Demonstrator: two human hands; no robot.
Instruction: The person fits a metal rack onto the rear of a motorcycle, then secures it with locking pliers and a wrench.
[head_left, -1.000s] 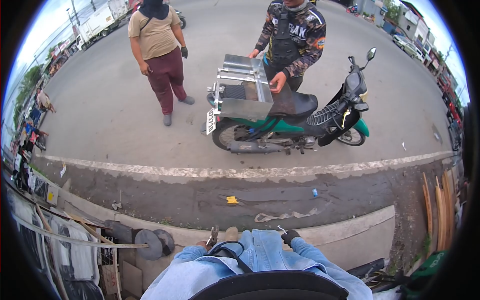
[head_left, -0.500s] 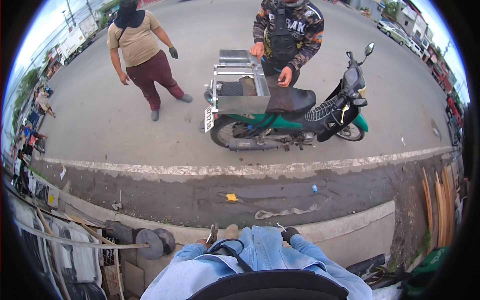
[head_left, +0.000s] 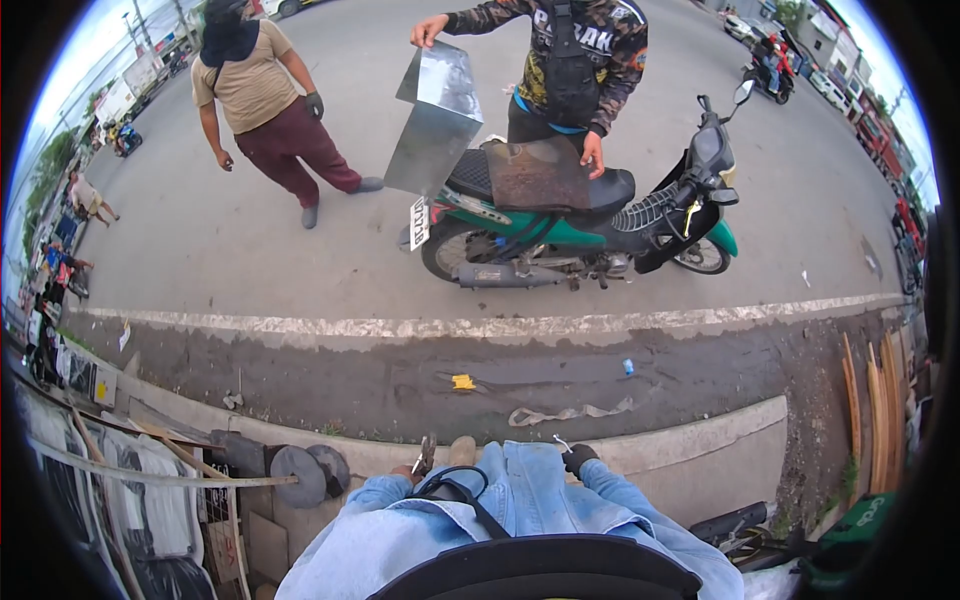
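My left hand (head_left: 408, 471) is low in the view, closed on a dark metal tool (head_left: 427, 455) that points up. To the right, my right hand (head_left: 578, 458) wears a dark glove and is closed on a thin silvery tool (head_left: 562, 441). Both are beside my light blue clothing (head_left: 520, 480). Beyond the curb, a green and black motorcycle (head_left: 560, 235) stands on the road. A person in a patterned long-sleeved top (head_left: 590, 60) holds a bent sheet-metal piece (head_left: 440, 115) by its top, tilted behind the seat. A brown flat piece (head_left: 537, 175) lies over the seat.
Another person (head_left: 265, 100) stands at the upper left. The concrete curb (head_left: 690, 440) runs before me. Round dark discs (head_left: 300, 474) and metal bars are at the lower left, wooden planks (head_left: 880, 410) at the right. Riders on a motorcycle (head_left: 772, 72) are on the road.
The sheet-metal piece has been lifted off the motorcycle seat and moved up and left, tilting. The other person has shifted slightly left. My hands have hardly moved.
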